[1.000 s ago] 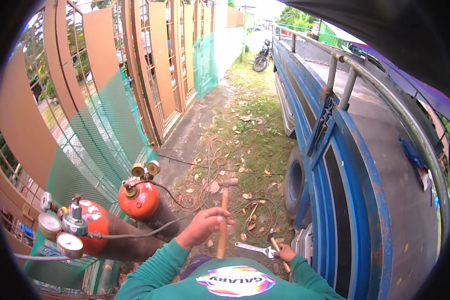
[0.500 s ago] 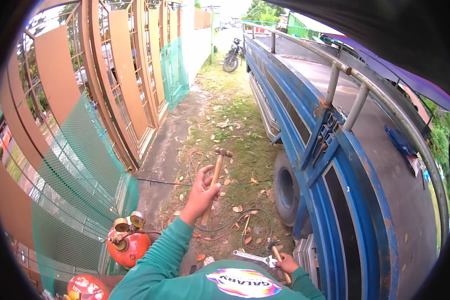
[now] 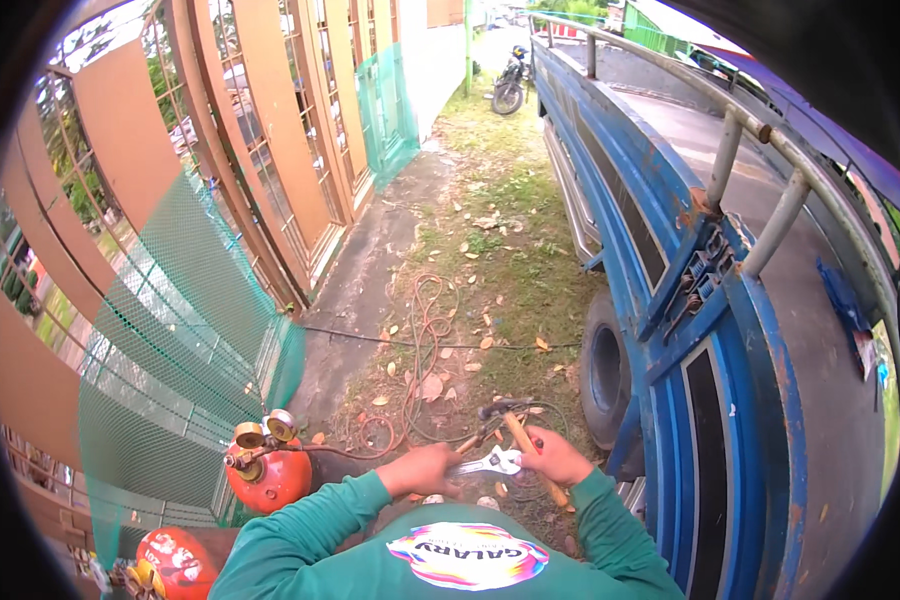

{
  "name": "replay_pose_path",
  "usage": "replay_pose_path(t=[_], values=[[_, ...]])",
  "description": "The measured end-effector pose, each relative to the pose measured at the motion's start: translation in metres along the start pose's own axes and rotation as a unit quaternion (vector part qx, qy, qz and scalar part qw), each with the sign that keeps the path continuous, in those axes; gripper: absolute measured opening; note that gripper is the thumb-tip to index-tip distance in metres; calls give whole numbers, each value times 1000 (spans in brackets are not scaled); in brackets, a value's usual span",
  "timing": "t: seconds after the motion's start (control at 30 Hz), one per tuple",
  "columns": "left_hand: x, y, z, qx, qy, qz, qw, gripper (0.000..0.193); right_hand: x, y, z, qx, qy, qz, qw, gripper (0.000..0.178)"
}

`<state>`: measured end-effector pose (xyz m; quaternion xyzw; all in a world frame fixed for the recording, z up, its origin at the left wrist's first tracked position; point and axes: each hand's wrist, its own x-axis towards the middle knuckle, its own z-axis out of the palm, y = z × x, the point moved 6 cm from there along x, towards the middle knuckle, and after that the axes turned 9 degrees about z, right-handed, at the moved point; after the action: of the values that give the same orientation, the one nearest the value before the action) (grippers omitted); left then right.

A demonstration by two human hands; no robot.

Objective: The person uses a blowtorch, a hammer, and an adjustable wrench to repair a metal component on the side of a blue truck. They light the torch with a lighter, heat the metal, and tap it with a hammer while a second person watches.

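Now we are gripping the hammer (image 3: pixel 522 445) in our right hand (image 3: pixel 555 460), handle running five o'clock, while our left hand (image 3: pixel 425 470) is grasping the wrench (image 3: pixel 485 464) at nine o'clock.

The truck (image 3: pixel 710 420) is the landmark: blue side panels with black inset stripes, grey rails and a black tyre (image 3: pixel 607 368). Beside its tyre, a silver spanner (image 3: pixel 490 462) and a hammer (image 3: pixel 518 440) with a tan wooden handle and dark head meet green sleeves (image 3: pixel 315 525). Farther from the truck stand two red-orange gas cylinders (image 3: pixel 268 478) with brass gauges, orange hose coils (image 3: pixel 425 330) on green grass, green mesh netting (image 3: pixel 185 330), and brown fence posts (image 3: pixel 260 120).
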<state>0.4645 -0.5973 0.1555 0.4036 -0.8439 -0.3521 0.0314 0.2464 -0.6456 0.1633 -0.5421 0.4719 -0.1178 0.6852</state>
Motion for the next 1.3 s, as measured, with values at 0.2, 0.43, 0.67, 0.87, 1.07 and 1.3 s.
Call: replay_pose_path(t=[0.2, 0.43, 0.67, 0.87, 1.07, 1.3], values=[[-20, -33, 43, -54, 57, -61, 995, 44, 53, -17, 13, 39, -92, 7, 995, 24], [-101, -72, 86, -117, 119, -222, 961, 37, 114, 50, -39, 133, 44, -1, 990, 32], [-157, -64, 126, -251, 169, -385, 872, 38, 113, 202, -79, -103, 154, 276, 943, 27], [-172, -65, 159, -285, 176, -389, 858, 39, 113, 158, -78, 49, 111, 175, 977, 31], [-177, -62, 154, -275, 212, -384, 856, 36, 135, 31, -89, 25, 190, -29, 981, 54], [-185, -51, 153, -245, 230, -396, 854, 35, 182, 144, -73, 14, 132, 102, 986, 28]])
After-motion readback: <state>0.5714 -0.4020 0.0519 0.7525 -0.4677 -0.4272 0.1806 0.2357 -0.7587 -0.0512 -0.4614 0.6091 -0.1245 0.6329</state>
